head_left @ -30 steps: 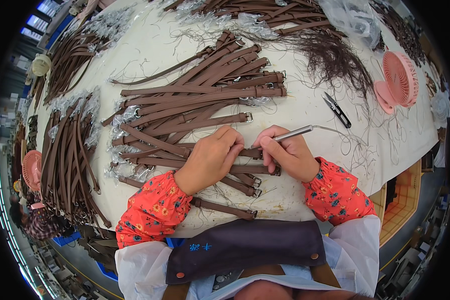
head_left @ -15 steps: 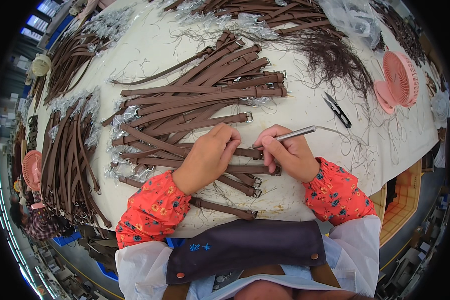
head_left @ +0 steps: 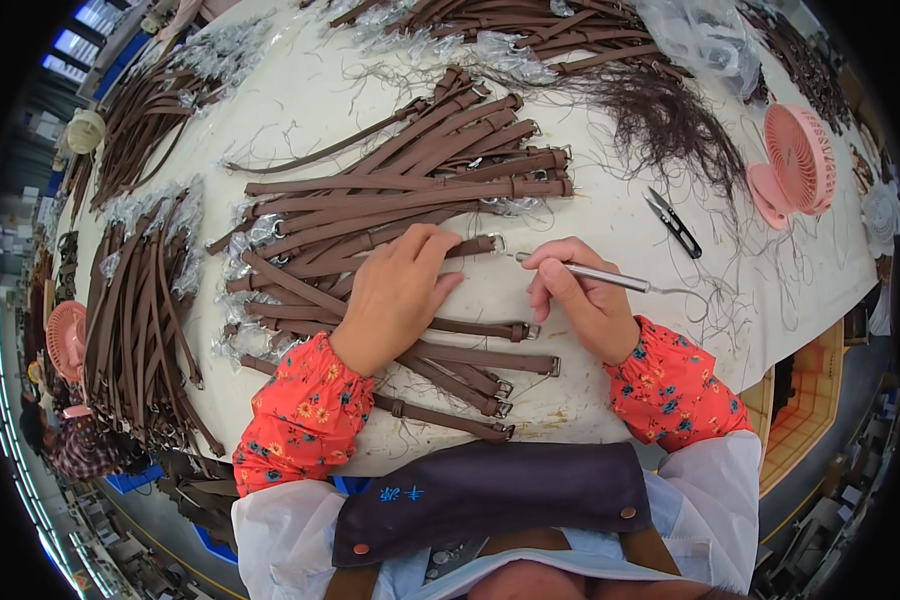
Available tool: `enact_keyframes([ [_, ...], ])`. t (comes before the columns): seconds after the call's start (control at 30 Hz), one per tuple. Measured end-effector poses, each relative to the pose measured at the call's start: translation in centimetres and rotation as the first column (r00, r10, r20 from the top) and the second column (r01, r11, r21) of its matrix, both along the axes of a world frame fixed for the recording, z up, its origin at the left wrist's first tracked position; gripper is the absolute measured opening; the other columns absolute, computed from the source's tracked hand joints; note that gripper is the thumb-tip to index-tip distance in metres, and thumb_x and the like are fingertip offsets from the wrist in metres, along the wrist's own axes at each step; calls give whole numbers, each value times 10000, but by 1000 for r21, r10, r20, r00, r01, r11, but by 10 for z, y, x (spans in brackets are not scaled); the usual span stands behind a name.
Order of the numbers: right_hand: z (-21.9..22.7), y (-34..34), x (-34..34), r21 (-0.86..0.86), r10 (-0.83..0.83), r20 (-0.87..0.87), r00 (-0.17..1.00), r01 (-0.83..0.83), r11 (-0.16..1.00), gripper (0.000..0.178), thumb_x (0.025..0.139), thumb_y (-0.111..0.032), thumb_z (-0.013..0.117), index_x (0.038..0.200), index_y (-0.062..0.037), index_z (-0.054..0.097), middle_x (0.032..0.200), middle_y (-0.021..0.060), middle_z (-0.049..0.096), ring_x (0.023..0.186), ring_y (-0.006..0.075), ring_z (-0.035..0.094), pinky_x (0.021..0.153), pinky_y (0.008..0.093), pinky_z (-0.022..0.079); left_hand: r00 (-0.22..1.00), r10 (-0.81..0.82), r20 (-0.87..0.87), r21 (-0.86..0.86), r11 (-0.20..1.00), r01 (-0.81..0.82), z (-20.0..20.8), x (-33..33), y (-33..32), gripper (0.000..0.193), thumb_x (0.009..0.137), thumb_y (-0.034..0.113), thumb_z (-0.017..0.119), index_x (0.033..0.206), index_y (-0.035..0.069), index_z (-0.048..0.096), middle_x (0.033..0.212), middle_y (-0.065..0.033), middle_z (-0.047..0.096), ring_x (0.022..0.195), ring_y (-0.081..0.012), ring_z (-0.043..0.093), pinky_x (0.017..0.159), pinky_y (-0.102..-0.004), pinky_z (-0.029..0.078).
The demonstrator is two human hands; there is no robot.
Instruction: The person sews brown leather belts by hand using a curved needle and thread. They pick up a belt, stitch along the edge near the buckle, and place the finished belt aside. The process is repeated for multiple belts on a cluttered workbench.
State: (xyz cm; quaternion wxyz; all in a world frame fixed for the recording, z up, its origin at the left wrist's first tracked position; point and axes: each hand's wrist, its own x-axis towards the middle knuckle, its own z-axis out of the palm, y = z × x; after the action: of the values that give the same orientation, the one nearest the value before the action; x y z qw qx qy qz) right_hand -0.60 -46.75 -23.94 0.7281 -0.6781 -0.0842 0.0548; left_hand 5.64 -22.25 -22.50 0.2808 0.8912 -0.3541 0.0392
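My left hand (head_left: 395, 295) lies flat, fingers together, pressing on a brown strap (head_left: 470, 247) whose metal buckle (head_left: 497, 243) pokes out past my fingertips. My right hand (head_left: 582, 300) grips a thin metal pick tool (head_left: 595, 274); its tip points left at that buckle. More brown straps (head_left: 475, 358) lie between and under my hands. Both forearms wear red floral sleeve covers.
A big pile of brown straps (head_left: 400, 180) lies beyond my hands, more bundles (head_left: 140, 300) at the left. Black thread snips (head_left: 673, 222) and a pink fan (head_left: 796, 160) sit at the right. Dark thread scraps (head_left: 660, 115) lie far right. The table edge (head_left: 570, 440) is near my apron.
My right hand has lifted slightly and moved the tool tip up toward the buckle at my left fingertips. My left hand has barely moved.
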Motion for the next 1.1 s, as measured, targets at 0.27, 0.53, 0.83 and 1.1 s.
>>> enact_keyframes([
  [0.27,-4,4,0,40,16,49,999,-18,999,236,1088,-188,514,1220,-8,590,907,59,652,843,104,632,777,259,526,905,-144,-400,-175,981,79,2,-13,-10,228,858,55,775,1060,41,670,983,-98,638,759,-251,638,664,-340,519],
  [0.53,-4,3,1,85,67,-79,995,-60,995,262,1106,-226,460,1171,-7,588,840,42,639,729,88,597,681,251,507,968,-240,74,10,971,240,-10,-21,-8,152,846,65,724,959,24,630,951,-100,605,841,-285,638,708,-395,534],
  [0.83,4,1,0,43,150,-183,972,-144,989,290,1098,-266,485,1107,-9,617,720,12,617,615,72,576,571,226,475,979,-175,-102,-88,982,166,-7,-15,-11,107,890,60,683,941,14,601,918,-132,615,882,-348,619,735,-440,512],
  [1.1,4,1,1,-9,179,-217,960,-186,983,314,1090,-290,503,1093,-1,628,691,-3,607,602,54,574,557,209,481,969,-135,-206,-121,986,111,-10,-12,-7,112,923,76,679,986,29,600,894,-135,623,826,-345,621,719,-407,497],
])
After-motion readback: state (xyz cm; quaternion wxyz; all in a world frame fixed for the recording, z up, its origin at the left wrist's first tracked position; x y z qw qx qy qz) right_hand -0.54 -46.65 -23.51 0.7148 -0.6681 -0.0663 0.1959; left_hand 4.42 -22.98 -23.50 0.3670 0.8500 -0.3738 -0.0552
